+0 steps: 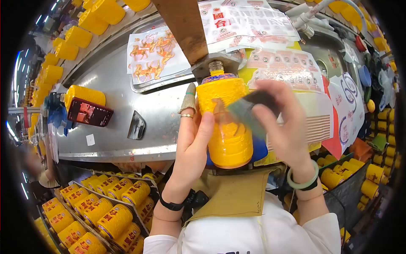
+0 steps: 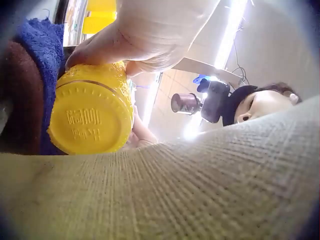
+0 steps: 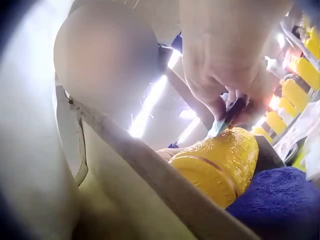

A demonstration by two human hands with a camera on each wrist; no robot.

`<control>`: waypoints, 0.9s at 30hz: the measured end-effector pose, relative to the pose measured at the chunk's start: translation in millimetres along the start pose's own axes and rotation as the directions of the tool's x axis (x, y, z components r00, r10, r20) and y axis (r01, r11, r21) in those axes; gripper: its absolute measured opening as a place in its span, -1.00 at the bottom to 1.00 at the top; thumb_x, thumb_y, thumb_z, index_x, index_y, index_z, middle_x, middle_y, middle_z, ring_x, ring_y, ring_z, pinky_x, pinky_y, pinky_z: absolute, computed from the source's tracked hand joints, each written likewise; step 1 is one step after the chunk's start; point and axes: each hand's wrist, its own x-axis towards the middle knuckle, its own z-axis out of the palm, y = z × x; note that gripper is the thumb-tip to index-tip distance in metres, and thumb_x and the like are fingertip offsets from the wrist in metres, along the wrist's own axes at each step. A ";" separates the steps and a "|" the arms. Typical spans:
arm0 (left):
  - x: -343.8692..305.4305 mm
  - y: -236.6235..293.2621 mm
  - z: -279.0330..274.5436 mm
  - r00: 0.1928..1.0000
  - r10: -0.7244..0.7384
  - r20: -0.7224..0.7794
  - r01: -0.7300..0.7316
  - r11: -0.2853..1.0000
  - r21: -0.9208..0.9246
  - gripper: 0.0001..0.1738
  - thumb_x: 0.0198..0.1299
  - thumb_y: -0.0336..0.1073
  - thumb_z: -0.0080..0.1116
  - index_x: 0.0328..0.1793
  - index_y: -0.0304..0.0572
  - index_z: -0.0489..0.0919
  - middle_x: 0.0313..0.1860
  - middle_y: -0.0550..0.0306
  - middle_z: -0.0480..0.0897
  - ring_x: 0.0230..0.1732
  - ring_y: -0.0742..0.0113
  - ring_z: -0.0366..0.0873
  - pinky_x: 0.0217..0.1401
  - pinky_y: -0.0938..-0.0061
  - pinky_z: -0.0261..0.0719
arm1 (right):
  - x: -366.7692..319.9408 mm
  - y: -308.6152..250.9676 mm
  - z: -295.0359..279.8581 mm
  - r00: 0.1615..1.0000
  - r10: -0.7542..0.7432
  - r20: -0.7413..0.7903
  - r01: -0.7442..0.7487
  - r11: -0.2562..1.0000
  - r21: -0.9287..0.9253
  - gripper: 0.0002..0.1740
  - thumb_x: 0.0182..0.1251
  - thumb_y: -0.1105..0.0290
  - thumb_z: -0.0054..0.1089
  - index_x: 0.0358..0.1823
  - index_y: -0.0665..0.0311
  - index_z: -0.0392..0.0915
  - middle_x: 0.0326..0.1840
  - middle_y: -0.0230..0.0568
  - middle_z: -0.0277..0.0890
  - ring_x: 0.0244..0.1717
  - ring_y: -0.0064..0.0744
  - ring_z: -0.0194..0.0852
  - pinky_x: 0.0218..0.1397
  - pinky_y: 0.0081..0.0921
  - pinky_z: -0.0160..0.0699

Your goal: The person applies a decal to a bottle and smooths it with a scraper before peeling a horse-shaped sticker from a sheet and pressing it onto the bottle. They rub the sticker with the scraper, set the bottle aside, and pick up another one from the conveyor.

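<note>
A yellow embossed bottle (image 1: 230, 144) with a clear glass neck lies on its side, neck pointing away from the person. On its upper face shows a brownish-gold horse-shaped decal (image 1: 226, 118). My left hand (image 1: 190, 144) grips the bottle's left side, thumb along it; a fabric finger cot (image 1: 189, 101) covers one finger. My right hand (image 1: 292, 127) pinches a dark, flat scraper-like piece (image 1: 264, 99) with a grey-green edge, blurred, over the decal's right side. In the right wrist view that edge is right at the bottle's surface (image 3: 220, 160). A blue towel (image 3: 275, 200) lies under the bottle.
Gold horse decals (image 1: 152, 57) lie on a metal tray (image 1: 137, 89) at the back. A phone (image 1: 90, 112) leans on another yellow bottle (image 1: 86, 93). Printed decal sheets (image 1: 283, 70) spread to the right. A brown upright beam (image 1: 182, 29) stands behind the bottle. Boxed bottles (image 1: 97, 211) stand lower left.
</note>
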 end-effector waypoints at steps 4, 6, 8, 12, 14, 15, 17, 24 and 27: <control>0.3 5.9 -2.7 0.992 -0.025 0.125 0.033 0.997 -0.063 -0.11 0.66 0.24 -0.36 0.79 -0.32 -0.07 0.73 -0.13 0.17 0.73 0.04 0.10 0.76 0.16 -0.01 | 25.6 -19.9 -14.9 0.987 -0.137 0.081 0.146 0.981 -0.130 -0.63 0.31 0.66 0.33 0.15 0.34 0.63 -0.06 -0.18 0.72 0.02 -0.37 0.70 0.14 -0.45 0.63; 1.0 4.7 -2.1 0.994 -0.009 0.105 0.017 0.998 -0.069 -0.06 0.63 0.31 -0.35 0.79 -0.31 -0.09 0.75 -0.14 0.13 0.74 0.03 0.07 0.76 0.15 -0.02 | 29.1 -29.3 -10.0 0.929 -0.227 0.291 0.295 0.931 -0.216 -0.65 0.20 0.67 0.38 0.03 0.30 0.72 -0.16 -0.19 0.74 -0.10 -0.32 0.67 -0.02 -0.44 0.64; -0.3 1.8 -1.7 0.996 0.003 0.087 0.003 0.997 -0.072 0.00 0.60 0.38 -0.35 0.80 -0.31 -0.10 0.76 -0.15 0.10 0.76 0.02 0.04 0.77 0.15 -0.04 | 49.6 -26.7 -5.6 0.892 -0.387 0.234 0.445 0.843 -0.303 -0.64 0.18 0.69 0.38 0.02 0.29 0.72 -0.18 -0.19 0.74 -0.13 -0.28 0.65 -0.06 -0.41 0.63; -11.9 -24.1 -19.2 0.996 0.088 0.000 -0.087 0.993 -0.083 0.22 0.42 0.62 -0.38 0.81 -0.29 -0.16 0.79 -0.18 0.01 0.79 0.00 -0.05 0.79 0.09 -0.12 | 53.0 -23.7 -9.7 0.707 -0.625 0.331 0.702 0.565 -0.433 -0.73 0.19 0.59 0.33 -0.08 0.17 0.77 -0.12 -0.31 0.78 -0.17 -0.29 0.60 -0.05 -0.44 0.53; -21.3 -29.5 -21.4 0.992 0.124 -0.029 -0.127 0.981 -0.147 0.33 0.31 0.73 -0.36 0.81 -0.28 -0.18 0.80 -0.20 -0.02 0.79 -0.03 -0.08 0.79 0.06 -0.15 | 36.9 -7.5 -1.4 0.586 -0.710 0.390 0.805 0.458 -0.376 -0.77 0.12 0.34 0.33 -0.17 0.07 0.77 -0.02 -0.49 0.75 -0.21 -0.37 0.57 -0.03 -0.25 0.53; -24.8 -26.3 -15.4 0.974 0.225 0.006 -0.225 0.974 -0.026 0.46 0.14 0.77 -0.13 0.82 -0.26 -0.21 0.79 -0.23 -0.03 0.79 -0.05 -0.08 0.79 0.02 -0.12 | 14.4 -3.1 -2.5 0.572 -0.685 0.450 0.820 0.475 -0.320 -0.74 0.15 0.34 0.29 -0.11 0.07 0.76 -0.02 -0.46 0.73 -0.19 -0.36 0.57 -0.04 -0.29 0.53; -30.9 -28.9 -15.5 0.947 0.316 0.051 -0.320 0.943 0.089 0.61 -0.03 0.81 0.09 0.82 -0.23 -0.24 0.79 -0.26 -0.03 0.79 -0.08 -0.09 0.78 -0.01 -0.09 | -4.7 -12.8 -2.7 0.472 -0.683 0.557 0.848 0.524 -0.076 -0.69 0.15 0.33 0.30 -0.05 0.09 0.75 -0.05 -0.43 0.72 -0.16 -0.33 0.59 -0.04 -0.30 0.55; -36.9 -50.2 -12.0 0.860 0.486 0.156 -0.422 0.506 0.752 0.54 -0.20 0.02 0.82 0.76 -0.37 -0.03 0.65 -0.20 0.11 0.63 -0.08 0.14 0.63 0.13 0.21 | 58.0 0.2 -10.3 0.760 -0.613 0.217 0.640 0.648 -0.412 -0.67 0.11 0.44 0.47 -0.04 0.14 0.75 -0.04 -0.34 0.79 -0.20 -0.29 0.59 -0.13 -0.41 0.40; -38.0 -43.6 -18.3 0.891 0.426 0.155 -0.397 0.568 0.721 0.44 -0.11 -0.28 0.78 0.77 -0.39 -0.05 0.60 -0.11 0.14 0.62 -0.04 0.30 0.64 0.06 0.36 | 31.7 13.2 -14.4 0.613 -0.702 0.363 0.781 0.467 -0.414 -0.79 0.21 0.42 0.33 -0.14 -0.02 0.74 -0.03 -0.49 0.78 -0.15 -0.40 0.61 0.02 -0.29 0.44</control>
